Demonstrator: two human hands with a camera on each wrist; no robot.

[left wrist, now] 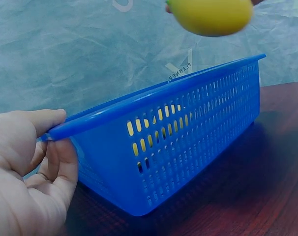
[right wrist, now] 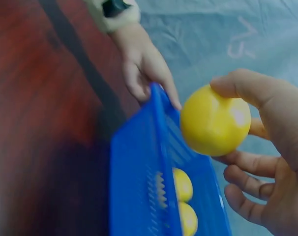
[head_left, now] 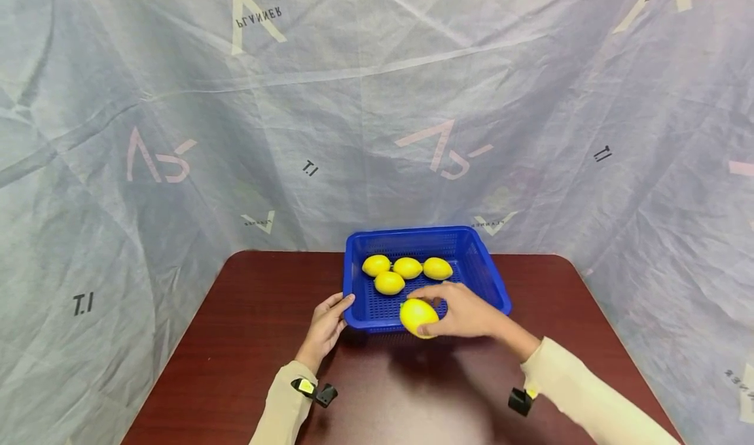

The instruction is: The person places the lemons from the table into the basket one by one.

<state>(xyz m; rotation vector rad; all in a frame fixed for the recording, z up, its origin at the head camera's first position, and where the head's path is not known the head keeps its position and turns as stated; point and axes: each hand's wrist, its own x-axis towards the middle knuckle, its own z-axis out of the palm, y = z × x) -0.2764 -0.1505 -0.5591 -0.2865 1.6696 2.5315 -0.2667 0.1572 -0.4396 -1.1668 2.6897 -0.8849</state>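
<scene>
In the head view a blue plastic basket (head_left: 493, 278) with slotted walls stands on the table. Several yellow lemons (head_left: 389, 283) lie inside it, grouped toward its left and back. My left hand (head_left: 323, 327) grips the basket's left rim near the front corner, thumb on top and fingers curled beneath, as the left wrist view shows. Above the basket's front edge, my right hand (head_left: 462, 311) holds another lemon (right wrist: 215, 120) between thumb and fingers. That lemon hangs clear of the rim in the left wrist view.
The basket rests on a dark red-brown table (head_left: 247, 340) with rounded far corners. Behind and beside the table hangs a grey printed sheet (head_left: 353, 105). Dark camera straps (head_left: 315, 391) sit on both sleeves.
</scene>
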